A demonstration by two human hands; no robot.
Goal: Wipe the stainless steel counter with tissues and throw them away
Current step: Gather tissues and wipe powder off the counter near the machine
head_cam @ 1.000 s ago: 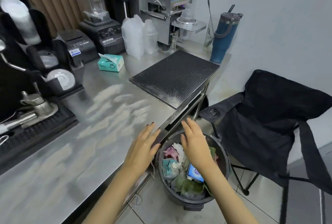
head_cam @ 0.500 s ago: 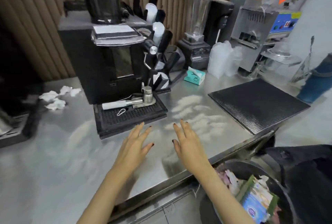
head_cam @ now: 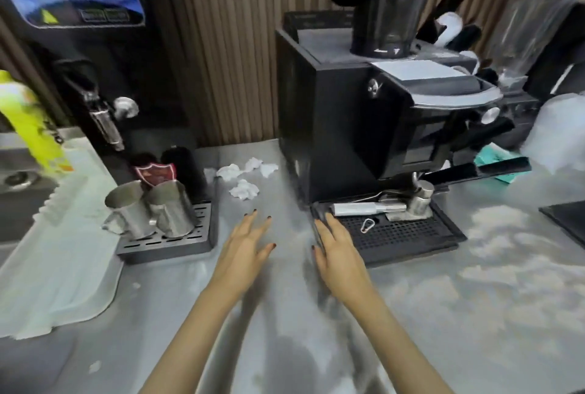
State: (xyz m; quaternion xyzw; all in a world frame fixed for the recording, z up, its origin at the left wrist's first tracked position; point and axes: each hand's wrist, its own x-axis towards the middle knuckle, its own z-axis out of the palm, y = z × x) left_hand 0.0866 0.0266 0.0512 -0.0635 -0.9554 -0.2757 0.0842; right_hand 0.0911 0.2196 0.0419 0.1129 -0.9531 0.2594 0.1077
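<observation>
While we hold our left hand [head_cam: 245,254] and right hand [head_cam: 337,259] out over the steel counter [head_cam: 411,330], the fingers of both are straight and spread, gripping nothing. Crumpled tissues [head_cam: 243,189] lie on the counter just beyond the left fingertips, untouched, between the black coffee machine [head_cam: 332,128] and a tray of two metal jugs [head_cam: 148,210]. Our right fingertips reach the near left corner of the machine's drip tray [head_cam: 395,235].
</observation>
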